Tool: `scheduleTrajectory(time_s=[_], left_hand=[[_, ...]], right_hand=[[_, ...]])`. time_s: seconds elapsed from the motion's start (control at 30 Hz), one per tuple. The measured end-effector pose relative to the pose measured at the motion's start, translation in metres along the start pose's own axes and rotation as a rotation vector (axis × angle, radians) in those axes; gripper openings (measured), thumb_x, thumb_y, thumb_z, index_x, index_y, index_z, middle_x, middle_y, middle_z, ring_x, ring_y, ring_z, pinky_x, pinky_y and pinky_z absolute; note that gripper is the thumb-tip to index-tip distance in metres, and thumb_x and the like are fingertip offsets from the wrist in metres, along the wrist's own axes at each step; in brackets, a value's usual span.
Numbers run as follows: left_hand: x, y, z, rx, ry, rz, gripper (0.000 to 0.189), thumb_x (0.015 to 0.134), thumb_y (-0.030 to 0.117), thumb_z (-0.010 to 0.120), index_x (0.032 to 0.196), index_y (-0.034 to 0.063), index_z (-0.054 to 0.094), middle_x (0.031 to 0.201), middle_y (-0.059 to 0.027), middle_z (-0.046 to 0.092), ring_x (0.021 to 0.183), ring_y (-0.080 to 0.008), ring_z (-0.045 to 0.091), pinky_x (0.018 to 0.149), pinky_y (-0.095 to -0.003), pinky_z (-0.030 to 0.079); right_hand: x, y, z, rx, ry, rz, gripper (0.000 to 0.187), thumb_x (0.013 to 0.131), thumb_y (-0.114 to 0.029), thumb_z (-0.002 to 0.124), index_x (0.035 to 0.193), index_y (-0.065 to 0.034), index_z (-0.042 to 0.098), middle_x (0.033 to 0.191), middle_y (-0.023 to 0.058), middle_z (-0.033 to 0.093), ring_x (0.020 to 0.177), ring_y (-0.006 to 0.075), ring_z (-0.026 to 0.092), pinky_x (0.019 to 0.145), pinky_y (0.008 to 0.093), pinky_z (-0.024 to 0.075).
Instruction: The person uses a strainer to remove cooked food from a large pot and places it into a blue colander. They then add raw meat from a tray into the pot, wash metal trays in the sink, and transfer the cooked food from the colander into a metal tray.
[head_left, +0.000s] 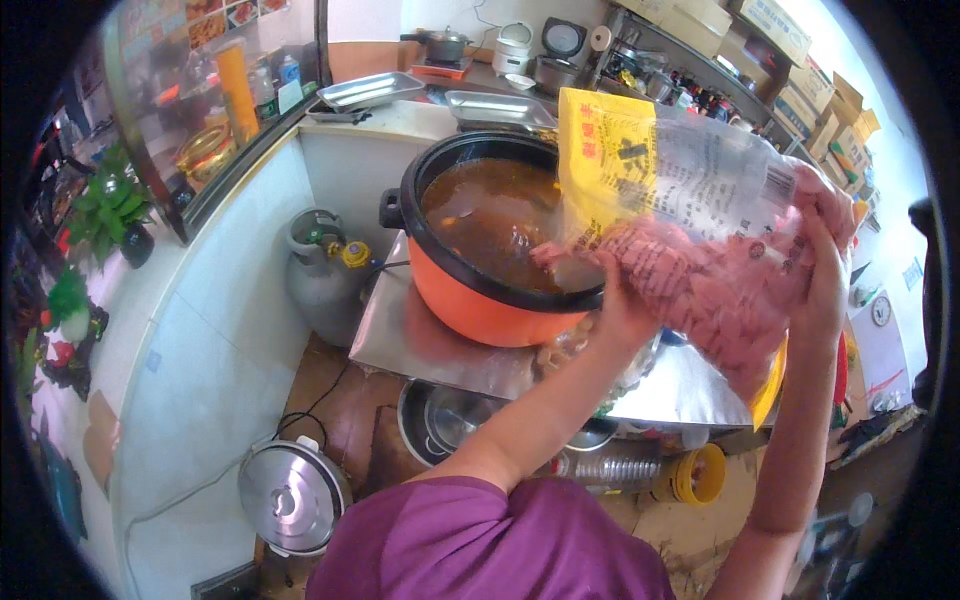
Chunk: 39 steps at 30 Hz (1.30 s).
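Observation:
A large clear plastic bag (712, 172) with a yellow printed end is full of pink pieces that look like raw meat (735, 300). My left hand (626, 304) supports the bag near its mouth, beside the pot's rim. The far end of the bag is gripped by my right hand (821, 225), higher up on the right. The bag's mouth tilts over a large orange pot with a black rim (480, 292), and some pink pieces lie at its edge. Brown broth (495, 217) fills much of the pot, which stands on a metal-topped table (435, 337).
A grey gas cylinder (322, 277) with a yellow regulator stands left of the table. Steel trays (371, 91) lie on the ledge behind. A round metal lid (289, 495), a yellow bucket (699, 474) and a clear plastic bottle (615, 469) are low down near the floor.

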<state>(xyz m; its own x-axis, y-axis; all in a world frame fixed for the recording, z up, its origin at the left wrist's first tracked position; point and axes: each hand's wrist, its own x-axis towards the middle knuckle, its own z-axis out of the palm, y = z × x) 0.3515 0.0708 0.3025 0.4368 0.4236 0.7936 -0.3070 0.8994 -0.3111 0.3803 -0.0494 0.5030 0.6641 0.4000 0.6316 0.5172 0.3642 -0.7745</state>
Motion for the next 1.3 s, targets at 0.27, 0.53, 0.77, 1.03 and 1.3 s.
scheduleTrajectory(time_s=[0.27, 0.53, 0.77, 1.03, 1.3], left_hand=[[-0.01, -0.007, 0.005, -0.35, 0.061, -0.046, 0.069, 0.077, 0.063, 0.049, 0.124, 0.0123, 0.044, 0.119, -0.0047, 0.052, 0.113, -0.0217, 0.046, 0.1, -0.0383, 0.034], [-0.006, -0.012, 0.012, 0.022, 0.323, -0.003, 0.068, 0.079, 0.06, 0.048, 0.123, 0.0077, 0.045, 0.123, -0.008, 0.051, 0.117, -0.0244, 0.045, 0.103, -0.039, 0.032], [-0.001, -0.008, 0.013, 0.054, 0.593, 0.012, 0.045, 0.082, 0.057, 0.049, 0.095, 0.0138, 0.055, 0.092, -0.0025, 0.058, 0.084, -0.0164, 0.055, 0.067, -0.0294, 0.048], [0.021, -0.007, 0.031, 0.072, 0.377, 0.064, 0.043, 0.085, 0.055, 0.045, 0.077, 0.0133, 0.048, 0.068, -0.0007, 0.046, 0.061, -0.0134, 0.047, 0.073, -0.03, 0.046], [0.016, -0.006, 0.027, 0.053, 0.535, 0.08, 0.057, 0.084, 0.064, 0.034, 0.079, 0.01, 0.05, 0.074, -0.0058, 0.051, 0.078, -0.0186, 0.051, 0.079, -0.0352, 0.048]], right_hand=[[0.003, -0.007, 0.014, 0.003, -0.072, -0.018, 0.026, 0.083, -0.007, 0.057, 0.108, -0.0048, 0.053, 0.098, 0.005, 0.056, 0.089, 0.0124, 0.055, 0.073, 0.0232, 0.0475], [0.012, -0.009, 0.016, 0.033, -0.03, 0.002, 0.027, 0.083, -0.007, 0.056, 0.11, -0.0052, 0.052, 0.096, 0.0051, 0.057, 0.083, 0.0138, 0.057, 0.066, 0.026, 0.0499], [0.007, -0.012, 0.007, 0.012, -0.045, 0.013, 0.029, 0.084, -0.005, 0.052, 0.113, -0.0048, 0.05, 0.1, 0.0068, 0.056, 0.085, 0.0153, 0.057, 0.068, 0.0281, 0.0508], [0.009, -0.018, -0.003, 0.019, -0.001, -0.053, 0.031, 0.084, -0.005, 0.053, 0.115, -0.0062, 0.05, 0.107, 0.0046, 0.055, 0.09, 0.0144, 0.056, 0.07, 0.0258, 0.0491], [0.013, -0.017, -0.004, 0.046, -0.004, -0.038, 0.031, 0.085, -0.003, 0.052, 0.115, -0.0071, 0.051, 0.111, 0.0022, 0.053, 0.103, 0.0128, 0.048, 0.093, 0.0246, 0.0355]])
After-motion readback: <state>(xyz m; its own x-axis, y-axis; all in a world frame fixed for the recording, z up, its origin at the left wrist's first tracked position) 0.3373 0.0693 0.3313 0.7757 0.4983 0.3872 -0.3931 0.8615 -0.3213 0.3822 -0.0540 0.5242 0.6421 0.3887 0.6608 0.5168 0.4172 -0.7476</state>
